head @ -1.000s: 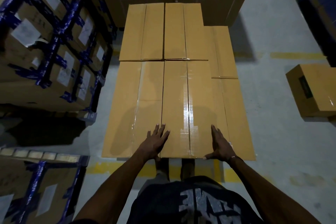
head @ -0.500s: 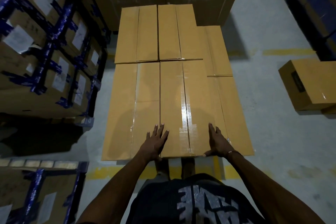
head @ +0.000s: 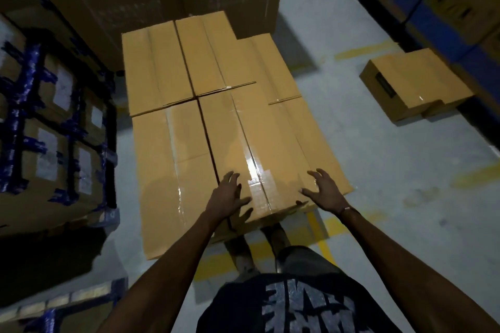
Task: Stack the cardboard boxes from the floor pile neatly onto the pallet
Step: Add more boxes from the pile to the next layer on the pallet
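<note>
While both hands' grip spreads, left hand (head: 227, 199) on taped box (head: 251, 154), right hand (head: 326, 192) beside, labels unreadable

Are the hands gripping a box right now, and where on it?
Nothing is gripped. The left hand lies open at the near end of the taped box; the right hand is spread open at its right edge.

Both hands reach over the near end of the stack of tan boxes (head: 216, 121), the left hand (head: 227, 199) resting on the near middle box (head: 249, 149) with spread fingers, the right hand (head: 324, 190) open just beside its right edge, while a lone box (head: 414, 84) lies on the floor (head: 405, 170) to the right.
</note>
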Action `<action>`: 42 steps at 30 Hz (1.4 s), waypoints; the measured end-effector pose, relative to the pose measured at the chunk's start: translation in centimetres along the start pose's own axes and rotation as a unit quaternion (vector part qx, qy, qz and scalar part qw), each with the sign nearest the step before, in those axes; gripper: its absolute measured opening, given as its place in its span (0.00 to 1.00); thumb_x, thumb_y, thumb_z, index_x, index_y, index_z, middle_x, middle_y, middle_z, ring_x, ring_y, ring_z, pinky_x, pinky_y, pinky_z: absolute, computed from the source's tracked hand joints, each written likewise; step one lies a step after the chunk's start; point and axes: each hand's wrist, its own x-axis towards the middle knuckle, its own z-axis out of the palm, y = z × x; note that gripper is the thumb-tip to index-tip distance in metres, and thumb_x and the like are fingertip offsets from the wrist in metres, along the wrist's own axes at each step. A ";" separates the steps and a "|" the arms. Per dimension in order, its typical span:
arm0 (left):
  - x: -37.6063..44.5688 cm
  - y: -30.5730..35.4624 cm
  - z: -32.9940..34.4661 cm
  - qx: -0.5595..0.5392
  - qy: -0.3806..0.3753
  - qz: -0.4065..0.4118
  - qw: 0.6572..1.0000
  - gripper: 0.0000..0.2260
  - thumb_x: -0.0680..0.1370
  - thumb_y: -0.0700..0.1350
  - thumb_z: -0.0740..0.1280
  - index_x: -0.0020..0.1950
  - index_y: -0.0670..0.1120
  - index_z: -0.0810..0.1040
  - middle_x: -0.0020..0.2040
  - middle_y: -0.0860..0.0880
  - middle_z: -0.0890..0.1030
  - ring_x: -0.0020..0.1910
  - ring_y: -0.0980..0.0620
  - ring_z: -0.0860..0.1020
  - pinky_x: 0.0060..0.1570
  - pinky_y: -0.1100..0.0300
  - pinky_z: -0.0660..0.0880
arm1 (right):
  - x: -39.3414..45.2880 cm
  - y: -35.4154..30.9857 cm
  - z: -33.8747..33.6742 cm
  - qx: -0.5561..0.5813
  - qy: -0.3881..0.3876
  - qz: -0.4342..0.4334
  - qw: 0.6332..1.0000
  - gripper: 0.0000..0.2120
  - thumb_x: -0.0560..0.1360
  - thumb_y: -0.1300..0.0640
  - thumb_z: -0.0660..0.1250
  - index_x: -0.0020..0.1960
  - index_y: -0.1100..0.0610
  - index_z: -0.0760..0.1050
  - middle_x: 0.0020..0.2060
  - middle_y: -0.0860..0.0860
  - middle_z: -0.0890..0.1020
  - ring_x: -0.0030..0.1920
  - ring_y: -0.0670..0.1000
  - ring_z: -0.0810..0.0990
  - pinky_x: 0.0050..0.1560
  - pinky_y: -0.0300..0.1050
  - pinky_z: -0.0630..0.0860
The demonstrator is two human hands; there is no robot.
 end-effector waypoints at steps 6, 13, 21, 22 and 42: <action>2.7 6.9 -0.9 -0.064 0.034 0.049 0.996 0.29 0.81 0.52 0.71 0.76 0.39 0.67 0.74 0.41 0.68 0.65 0.48 0.73 0.55 0.64 0.66 | -4.0 4.7 -3.1 0.133 0.100 0.051 0.985 0.27 0.78 0.44 0.72 0.74 0.52 0.72 0.79 0.55 0.63 0.69 0.59 0.75 0.65 0.55 0.73; 7.6 18.0 1.4 -0.111 0.039 0.080 0.990 0.24 0.81 0.51 0.70 0.73 0.45 0.70 0.71 0.44 0.71 0.66 0.47 0.76 0.55 0.58 0.72 | -7.1 12.2 -9.4 0.220 0.201 0.094 0.950 0.20 0.77 0.45 0.74 0.66 0.52 0.79 0.73 0.53 0.71 0.63 0.56 0.79 0.60 0.47 0.74; 15.4 34.5 6.7 -0.214 0.041 0.081 0.973 0.20 0.80 0.51 0.72 0.68 0.44 0.73 0.67 0.47 0.76 0.60 0.48 0.80 0.51 0.59 0.73 | -8.8 23.8 -20.4 0.271 0.273 0.099 0.918 0.16 0.77 0.46 0.74 0.61 0.52 0.81 0.71 0.51 0.74 0.60 0.52 0.80 0.59 0.44 0.73; 16.4 36.6 7.3 -0.223 0.046 0.082 0.970 0.19 0.81 0.51 0.71 0.68 0.44 0.73 0.67 0.47 0.77 0.59 0.48 0.80 0.51 0.60 0.72 | -8.9 25.2 -22.0 0.273 0.283 0.097 0.914 0.16 0.77 0.47 0.75 0.61 0.53 0.81 0.70 0.51 0.75 0.60 0.52 0.80 0.58 0.43 0.73; 36.1 61.8 14.0 -0.283 0.056 0.046 0.956 0.16 0.81 0.51 0.71 0.65 0.46 0.76 0.64 0.50 0.78 0.56 0.50 0.79 0.52 0.59 0.72 | 0.7 43.3 -46.0 0.287 0.343 0.076 0.891 0.11 0.78 0.48 0.73 0.58 0.51 0.81 0.61 0.47 0.80 0.56 0.48 0.83 0.50 0.29 0.73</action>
